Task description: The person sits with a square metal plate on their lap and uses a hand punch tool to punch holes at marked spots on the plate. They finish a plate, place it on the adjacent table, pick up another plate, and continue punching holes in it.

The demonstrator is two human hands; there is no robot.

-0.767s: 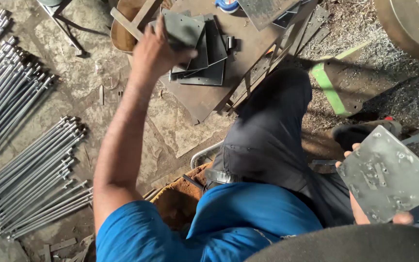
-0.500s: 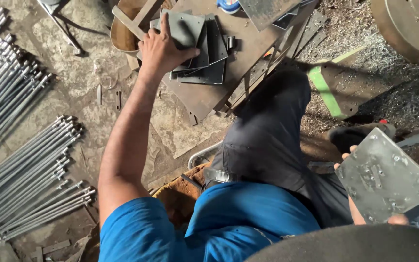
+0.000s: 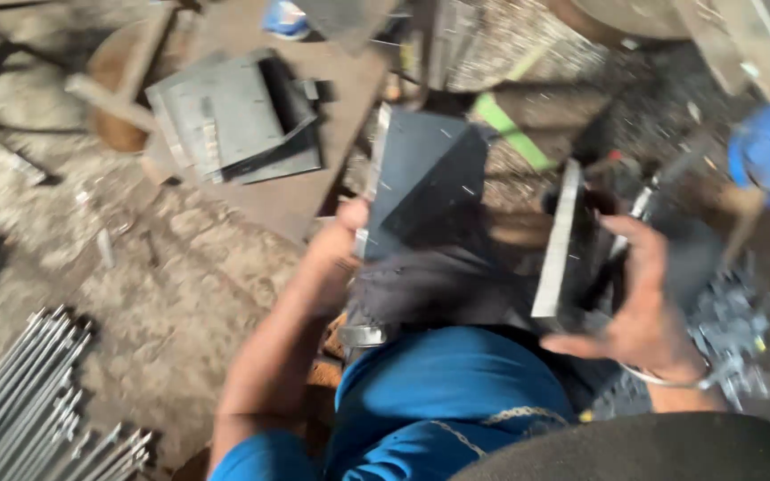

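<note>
My left hand [image 3: 342, 233] grips a dark steel plate [image 3: 425, 183] by its lower left edge. My right hand [image 3: 642, 303] holds an edge-on plate [image 3: 557, 240], just beside it, above my lap.

Motion blur smears the whole scene. The left hand [image 3: 342, 239] is half hidden behind its dark plate [image 3: 425, 178]. The rods [image 3: 20, 401] run off the left edge.

Metal workshop: steel plates [image 3: 225, 116], rods [image 3: 20, 401]

Blue shirt, dark trousers, wrist bangle.
</note>
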